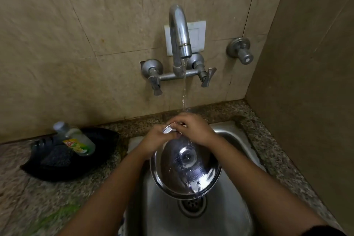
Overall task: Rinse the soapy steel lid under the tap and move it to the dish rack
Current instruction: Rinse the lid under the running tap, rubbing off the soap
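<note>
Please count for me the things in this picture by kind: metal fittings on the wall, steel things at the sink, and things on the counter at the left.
Wall fittings: 2, the tap and a separate valve
Steel things at the sink: 2, the steel lid and the sink
Counter things: 2, a black tray and a soap bottle
Total: 6

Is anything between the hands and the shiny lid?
No. Both the left hand and right hand already grip the steel lid at its far edge, over the sink. No dish rack is in view.
</note>
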Available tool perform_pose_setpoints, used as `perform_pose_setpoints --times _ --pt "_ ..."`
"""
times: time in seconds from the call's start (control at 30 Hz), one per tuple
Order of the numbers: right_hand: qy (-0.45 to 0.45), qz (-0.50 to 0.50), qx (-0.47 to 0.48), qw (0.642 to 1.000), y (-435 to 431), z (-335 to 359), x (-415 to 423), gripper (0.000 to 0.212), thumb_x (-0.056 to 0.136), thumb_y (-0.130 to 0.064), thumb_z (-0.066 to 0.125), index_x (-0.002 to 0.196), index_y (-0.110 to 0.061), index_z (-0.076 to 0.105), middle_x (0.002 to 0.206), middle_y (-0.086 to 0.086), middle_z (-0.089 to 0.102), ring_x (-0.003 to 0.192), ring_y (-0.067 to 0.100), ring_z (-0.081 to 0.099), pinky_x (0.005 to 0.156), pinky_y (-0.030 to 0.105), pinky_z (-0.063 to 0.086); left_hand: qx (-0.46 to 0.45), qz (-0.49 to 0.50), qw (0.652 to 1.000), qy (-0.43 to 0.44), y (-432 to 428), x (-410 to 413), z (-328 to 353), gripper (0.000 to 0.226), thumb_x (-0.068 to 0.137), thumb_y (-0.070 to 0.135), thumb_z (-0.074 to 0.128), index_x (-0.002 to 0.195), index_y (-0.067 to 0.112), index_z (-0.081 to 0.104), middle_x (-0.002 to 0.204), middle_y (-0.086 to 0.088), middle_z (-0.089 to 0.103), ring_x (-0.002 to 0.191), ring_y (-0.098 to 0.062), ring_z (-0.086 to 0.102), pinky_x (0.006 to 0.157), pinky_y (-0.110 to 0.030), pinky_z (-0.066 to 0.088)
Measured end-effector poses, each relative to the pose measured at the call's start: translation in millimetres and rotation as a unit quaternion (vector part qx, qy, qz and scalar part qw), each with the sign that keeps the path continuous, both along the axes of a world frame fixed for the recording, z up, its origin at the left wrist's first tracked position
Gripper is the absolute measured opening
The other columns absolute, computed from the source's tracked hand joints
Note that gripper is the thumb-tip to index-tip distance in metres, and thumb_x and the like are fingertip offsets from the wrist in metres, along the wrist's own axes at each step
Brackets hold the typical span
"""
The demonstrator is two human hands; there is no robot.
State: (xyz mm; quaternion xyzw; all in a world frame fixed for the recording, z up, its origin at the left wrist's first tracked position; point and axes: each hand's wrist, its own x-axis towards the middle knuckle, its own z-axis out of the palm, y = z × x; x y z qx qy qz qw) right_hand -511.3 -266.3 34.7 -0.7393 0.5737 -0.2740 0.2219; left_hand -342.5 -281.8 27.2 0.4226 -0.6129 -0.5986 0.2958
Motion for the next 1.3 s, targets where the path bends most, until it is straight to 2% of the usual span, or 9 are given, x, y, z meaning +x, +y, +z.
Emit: perform_pose_setpoints --times 0.13,0.27,0.37,0.43,0.6,0.73,0.93,1.17,1.3 --pt "-0.094 -0.039 0.015 0.995 1 -5 -13 0.023 0.091 -0.033 0.06 0.109 -0.025 0.072 0.108 -0.001 0.073 0.098 0.011 0.065 0.086 0.032 0.05 0.018 0.051 0.998 0.041 8 2 -10 0.017 0.079 0.002 0.071 0.091 0.013 0.075 0.086 -0.007 0.076 0.08 -0.02 0.07 0.077 -0.031 0.055" --pt "-0.271 -0.149 0.032 0.95 7 -19 -40 0.021 0.091 -0.012 0.061 0.107 -0.005 0.071 0.103 0.004 0.07 0.099 0.016 0.063 0.091 0.03 0.048 0.104 0.111 0.986 0.065 10 21 -15 0.011 0.081 0.011 0.07 0.091 0.009 0.075 0.089 -0.016 0.076 0.084 -0.034 0.07 0.074 -0.036 0.057" --pt "-0.243 -0.104 0.058 0.963 8 -12 -22 0.021 0.09 -0.012 0.062 0.105 -0.002 0.071 0.097 0.001 0.068 0.089 0.009 0.061 0.08 0.017 0.046 0.13 0.006 0.991 -0.001 6 18 -3 0.018 0.082 0.012 0.07 0.098 0.005 0.073 0.093 -0.015 0.075 0.086 -0.03 0.072 0.071 -0.03 0.058" --pt "-0.191 -0.048 0.081 0.977 5 -6 -6 0.017 0.089 -0.017 0.064 0.099 -0.007 0.074 0.092 -0.003 0.07 0.084 0.007 0.062 0.08 0.024 0.047 0.102 -0.021 0.994 -0.02 1 10 3 0.021 0.083 0.013 0.069 0.099 0.0 0.072 0.089 -0.015 0.075 0.08 -0.025 0.071 0.071 -0.028 0.056" --pt "-0.193 -0.115 0.059 0.973 2 -10 -12 0.018 0.084 -0.038 0.066 0.082 -0.022 0.073 0.079 -0.006 0.072 0.077 0.014 0.066 0.077 0.038 0.051 0.073 0.051 0.994 0.057 -1 11 -2 0.021 0.085 0.014 0.066 0.091 -0.005 0.071 0.082 -0.017 0.073 0.073 -0.025 0.068 0.07 -0.031 0.055" --pt "-0.216 -0.188 0.025 0.958 7 -19 -30 0.031 0.094 -0.035 0.055 0.067 -0.02 0.059 0.061 -0.004 0.056 0.06 0.013 0.051 0.065 0.036 0.043 0.123 0.139 0.98 0.07 -3 25 -11 0.025 0.087 0.023 0.064 0.087 -0.001 0.07 0.082 -0.017 0.073 0.07 -0.029 0.069 0.069 -0.034 0.056" --pt "-0.088 -0.098 0.059 0.99 8 -3 -4 0.027 0.089 -0.044 0.059 0.083 -0.02 0.069 0.08 0.001 0.07 0.078 0.019 0.064 0.072 0.036 0.048 0.111 -0.024 0.994 0.002 -3 10 10 0.02 0.084 0.011 0.068 0.101 0.001 0.071 0.092 -0.016 0.075 0.082 -0.026 0.071 0.07 -0.03 0.057" --pt "-0.283 -0.15 0.047 0.946 18 -9 -18 0.017 0.091 -0.026 0.061 0.089 -0.013 0.073 0.079 -0.005 0.07 0.076 0.005 0.063 0.077 0.032 0.048 0.117 0.089 0.988 0.04 2 37 -13 0.048 0.068 0.036 0.076 0.103 0.005 0.071 0.104 -0.021 0.072 0.102 -0.039 0.066 0.093 -0.049 0.051" --pt "-0.276 -0.132 0.069 0.949 21 -13 -5 0.019 0.09 -0.029 0.063 0.075 -0.02 0.071 0.077 0.005 0.071 0.075 0.016 0.063 0.077 0.037 0.049 0.065 0.041 0.995 -0.066 -1 31 -1 0.038 0.083 0.047 0.065 0.086 0.011 0.075 0.086 -0.01 0.076 0.083 -0.024 0.071 0.081 -0.036 0.053"
